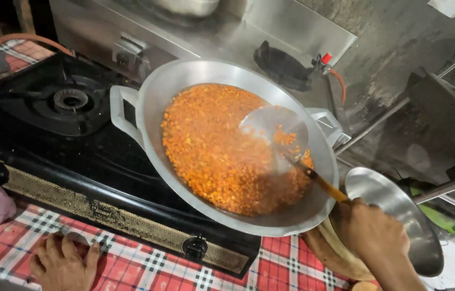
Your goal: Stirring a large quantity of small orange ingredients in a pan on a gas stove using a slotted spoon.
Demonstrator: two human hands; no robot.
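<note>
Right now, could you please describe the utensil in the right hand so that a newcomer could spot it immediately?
Find the black gas stove; a wide metal wok of orange chopped food sits on its right side. In the food rests a flat round metal spatula, its wooden handle held by the right hand. Unlike the lid nearby, it has a long handle.

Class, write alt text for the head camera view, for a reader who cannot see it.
A right hand holds a wooden-handled metal spatula in a wide silver wok full of orange chopped food on a black gas stove. The left hand rests flat on a red checked tablecloth. A round metal lid lies at right.
</note>
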